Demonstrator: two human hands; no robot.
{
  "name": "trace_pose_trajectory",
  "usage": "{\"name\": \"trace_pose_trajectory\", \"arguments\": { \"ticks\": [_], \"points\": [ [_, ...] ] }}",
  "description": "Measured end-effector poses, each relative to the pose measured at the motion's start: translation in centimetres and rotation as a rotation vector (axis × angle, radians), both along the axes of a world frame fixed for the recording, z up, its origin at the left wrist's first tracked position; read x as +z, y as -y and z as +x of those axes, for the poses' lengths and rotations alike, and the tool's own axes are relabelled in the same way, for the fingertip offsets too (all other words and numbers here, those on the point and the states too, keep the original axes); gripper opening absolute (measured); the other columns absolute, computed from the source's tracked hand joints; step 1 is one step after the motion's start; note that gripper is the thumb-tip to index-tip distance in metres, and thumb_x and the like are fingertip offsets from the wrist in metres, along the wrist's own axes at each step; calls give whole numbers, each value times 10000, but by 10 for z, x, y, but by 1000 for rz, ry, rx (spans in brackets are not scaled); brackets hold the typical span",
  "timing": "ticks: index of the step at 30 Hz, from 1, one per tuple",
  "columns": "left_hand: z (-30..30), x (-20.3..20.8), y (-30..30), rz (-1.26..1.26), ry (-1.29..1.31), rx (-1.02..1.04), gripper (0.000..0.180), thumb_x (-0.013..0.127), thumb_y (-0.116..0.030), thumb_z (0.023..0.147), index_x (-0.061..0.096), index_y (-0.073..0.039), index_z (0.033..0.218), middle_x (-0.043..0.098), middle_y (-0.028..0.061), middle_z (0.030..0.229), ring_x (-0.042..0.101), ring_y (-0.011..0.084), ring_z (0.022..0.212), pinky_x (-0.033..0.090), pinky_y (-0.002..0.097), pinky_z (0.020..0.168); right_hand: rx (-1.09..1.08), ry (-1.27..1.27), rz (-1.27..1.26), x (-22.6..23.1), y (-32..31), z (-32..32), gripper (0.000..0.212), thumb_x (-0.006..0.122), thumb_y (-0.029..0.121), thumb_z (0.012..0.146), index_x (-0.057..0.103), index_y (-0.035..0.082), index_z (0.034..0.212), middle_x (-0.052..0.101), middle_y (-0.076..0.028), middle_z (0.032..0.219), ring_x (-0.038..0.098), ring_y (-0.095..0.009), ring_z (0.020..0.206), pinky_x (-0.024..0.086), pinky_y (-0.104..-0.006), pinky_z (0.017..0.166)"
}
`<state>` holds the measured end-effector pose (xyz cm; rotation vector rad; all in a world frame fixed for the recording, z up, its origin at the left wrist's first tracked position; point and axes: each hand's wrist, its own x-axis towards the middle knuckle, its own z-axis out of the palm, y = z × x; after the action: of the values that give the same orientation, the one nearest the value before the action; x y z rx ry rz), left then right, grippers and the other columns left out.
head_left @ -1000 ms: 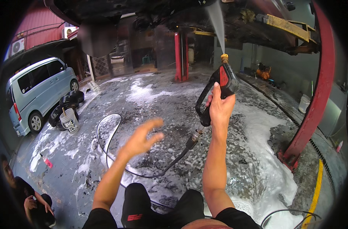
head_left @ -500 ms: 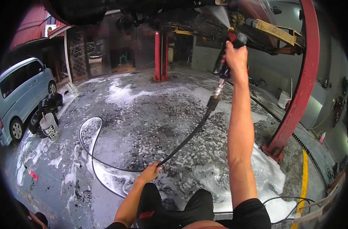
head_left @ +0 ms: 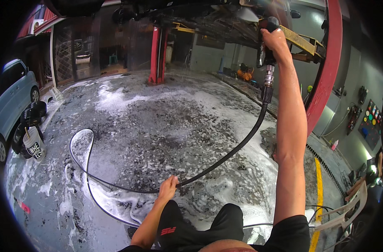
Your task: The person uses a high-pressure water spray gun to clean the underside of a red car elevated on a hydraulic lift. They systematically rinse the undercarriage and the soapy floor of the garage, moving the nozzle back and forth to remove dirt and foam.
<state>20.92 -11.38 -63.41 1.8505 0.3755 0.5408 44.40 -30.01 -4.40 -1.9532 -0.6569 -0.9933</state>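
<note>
One spray gun (head_left: 267, 40), one hose (head_left: 225, 157)

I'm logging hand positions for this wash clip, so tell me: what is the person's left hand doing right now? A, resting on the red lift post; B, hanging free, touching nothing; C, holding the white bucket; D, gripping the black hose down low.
D: the left hand is closed on the black hose near the knees, while the right hand holds the spray gun overhead.
</note>
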Motion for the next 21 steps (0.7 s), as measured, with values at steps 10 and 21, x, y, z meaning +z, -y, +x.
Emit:
{"name": "trace_pose_trajectory", "arguments": {
  "ticks": [10, 21],
  "points": [
    [-26, 53, -14, -25, 273, -57, 316, 806, -274, 822, 591, -43, 801, 538, -14, 619, 458, 65, 570, 354, 263, 517, 46, -60, -81, 39, 2, -8, 369, 620, 320, 902, 640, -24, 770, 636, -110, 649, 624, -226, 544, 481, -386, 539],
    [-50, 65, -26, 107, 291, 143, 354, 828, -268, 803, 582, -17, 762, 457, -11, 559, 384, 71, 536, 304, 274, 489, 133, -48, -8, 32, -23, 20, 382, 619, 305, 919, 589, 23, 663, 577, -75, 547, 573, -180, 479, 433, -347, 468]
  ]
}}
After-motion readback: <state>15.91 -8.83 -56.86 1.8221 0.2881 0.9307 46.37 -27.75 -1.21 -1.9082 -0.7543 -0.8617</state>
